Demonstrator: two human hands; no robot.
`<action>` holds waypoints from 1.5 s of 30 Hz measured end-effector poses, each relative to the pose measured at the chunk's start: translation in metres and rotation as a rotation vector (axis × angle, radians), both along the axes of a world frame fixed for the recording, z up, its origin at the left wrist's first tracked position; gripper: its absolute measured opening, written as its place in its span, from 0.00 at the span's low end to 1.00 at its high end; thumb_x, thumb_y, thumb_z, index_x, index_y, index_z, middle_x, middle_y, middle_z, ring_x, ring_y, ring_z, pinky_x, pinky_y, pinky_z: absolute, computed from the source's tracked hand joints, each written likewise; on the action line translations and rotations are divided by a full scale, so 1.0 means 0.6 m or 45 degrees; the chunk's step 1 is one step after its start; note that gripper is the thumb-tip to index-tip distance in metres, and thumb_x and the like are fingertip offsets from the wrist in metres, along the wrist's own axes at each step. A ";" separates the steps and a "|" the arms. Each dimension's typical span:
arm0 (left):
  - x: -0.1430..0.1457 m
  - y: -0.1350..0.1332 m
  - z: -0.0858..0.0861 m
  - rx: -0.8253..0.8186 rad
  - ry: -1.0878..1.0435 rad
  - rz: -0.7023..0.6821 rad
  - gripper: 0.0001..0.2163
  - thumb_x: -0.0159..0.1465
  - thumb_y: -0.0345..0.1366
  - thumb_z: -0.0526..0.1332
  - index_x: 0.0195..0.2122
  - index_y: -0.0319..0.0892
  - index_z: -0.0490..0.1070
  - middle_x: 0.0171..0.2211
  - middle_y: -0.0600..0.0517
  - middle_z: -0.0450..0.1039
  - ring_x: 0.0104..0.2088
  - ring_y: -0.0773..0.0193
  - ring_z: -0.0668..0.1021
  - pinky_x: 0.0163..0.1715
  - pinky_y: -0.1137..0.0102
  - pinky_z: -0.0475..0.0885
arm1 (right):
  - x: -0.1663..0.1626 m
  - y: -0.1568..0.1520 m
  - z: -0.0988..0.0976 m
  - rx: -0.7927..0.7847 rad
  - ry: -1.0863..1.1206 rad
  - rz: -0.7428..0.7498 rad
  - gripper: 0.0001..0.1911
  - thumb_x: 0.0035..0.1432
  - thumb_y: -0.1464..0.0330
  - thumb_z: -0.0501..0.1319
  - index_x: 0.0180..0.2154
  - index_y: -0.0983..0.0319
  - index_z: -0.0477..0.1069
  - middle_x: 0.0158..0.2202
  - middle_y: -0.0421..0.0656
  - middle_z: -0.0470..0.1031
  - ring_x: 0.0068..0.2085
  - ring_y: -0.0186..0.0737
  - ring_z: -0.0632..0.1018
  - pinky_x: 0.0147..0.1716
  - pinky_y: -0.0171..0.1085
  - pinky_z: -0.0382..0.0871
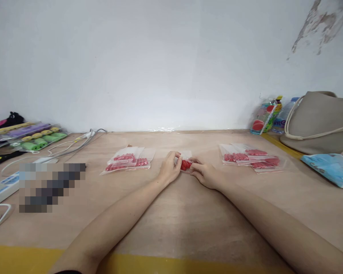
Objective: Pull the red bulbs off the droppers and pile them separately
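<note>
Both hands meet at the middle of the wooden table (171, 220). My left hand (169, 168) and my right hand (205, 173) pinch a small clear zip bag of red pieces (185, 164) between them, fingers closed on its two ends. A pile of similar filled bags (130, 160) lies to the left of my hands. Another pile of filled bags (253, 158) lies to the right.
At the far left are packs of green and purple items (37, 139), white cables (74, 146) and a white device (1, 188). On the right stand a beige bag (320, 121), a drink pouch (264, 116) and a blue packet (331, 169). A white wall runs behind.
</note>
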State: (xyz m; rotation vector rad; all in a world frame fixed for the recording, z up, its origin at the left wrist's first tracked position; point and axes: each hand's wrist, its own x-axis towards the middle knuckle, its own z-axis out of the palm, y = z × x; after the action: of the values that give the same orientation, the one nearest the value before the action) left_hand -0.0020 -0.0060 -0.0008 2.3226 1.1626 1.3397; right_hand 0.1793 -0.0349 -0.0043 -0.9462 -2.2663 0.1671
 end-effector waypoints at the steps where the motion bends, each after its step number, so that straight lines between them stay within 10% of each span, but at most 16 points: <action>1: -0.005 -0.002 0.002 -0.002 0.017 -0.046 0.06 0.62 0.36 0.51 0.38 0.40 0.63 0.40 0.47 0.69 0.45 0.62 0.71 0.46 0.65 0.65 | 0.008 -0.002 0.003 -0.101 0.040 0.062 0.05 0.52 0.75 0.54 0.28 0.61 0.66 0.46 0.45 0.68 0.43 0.37 0.72 0.41 0.36 0.64; 6: -0.022 -0.010 0.011 -0.066 0.263 -0.215 0.19 0.60 0.42 0.55 0.51 0.41 0.61 0.53 0.44 0.63 0.56 0.56 0.63 0.54 0.61 0.59 | 0.041 0.002 0.005 -0.325 0.149 0.001 0.07 0.49 0.72 0.56 0.21 0.63 0.66 0.44 0.47 0.70 0.44 0.42 0.73 0.42 0.41 0.65; 15: -0.033 -0.017 0.015 -0.045 0.485 -0.372 0.21 0.57 0.40 0.59 0.51 0.42 0.62 0.49 0.47 0.68 0.49 0.58 0.70 0.50 0.63 0.64 | 0.045 0.024 -0.013 -0.007 0.094 -0.447 0.10 0.53 0.64 0.57 0.34 0.60 0.74 0.31 0.43 0.68 0.35 0.38 0.70 0.35 0.37 0.63; 23: -0.038 -0.008 0.008 -0.125 0.449 -0.333 0.18 0.59 0.38 0.57 0.50 0.42 0.64 0.48 0.48 0.70 0.47 0.59 0.72 0.48 0.65 0.66 | 0.040 0.009 0.009 -0.070 -0.229 -0.412 0.10 0.58 0.66 0.52 0.32 0.58 0.72 0.28 0.40 0.71 0.36 0.40 0.70 0.37 0.39 0.55; 34: -0.034 -0.008 0.009 -0.162 0.368 -0.351 0.15 0.60 0.38 0.56 0.48 0.43 0.66 0.45 0.50 0.72 0.44 0.60 0.74 0.46 0.66 0.67 | 0.031 -0.003 0.010 -0.225 0.104 0.012 0.20 0.54 0.71 0.55 0.50 0.56 0.66 0.36 0.41 0.69 0.35 0.35 0.70 0.34 0.33 0.65; 45: -0.028 -0.007 0.009 -0.155 0.366 -0.360 0.13 0.61 0.39 0.55 0.45 0.43 0.69 0.43 0.50 0.73 0.43 0.61 0.74 0.44 0.67 0.67 | 0.012 0.009 0.004 -0.275 0.160 -0.276 0.12 0.46 0.62 0.62 0.33 0.62 0.72 0.27 0.40 0.70 0.28 0.35 0.69 0.27 0.33 0.62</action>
State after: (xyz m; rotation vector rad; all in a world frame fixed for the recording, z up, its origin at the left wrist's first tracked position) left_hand -0.0189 -0.0103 0.0045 2.5298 0.9099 0.8379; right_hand 0.1863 -0.0295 -0.0021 -1.2502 -2.0429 0.3704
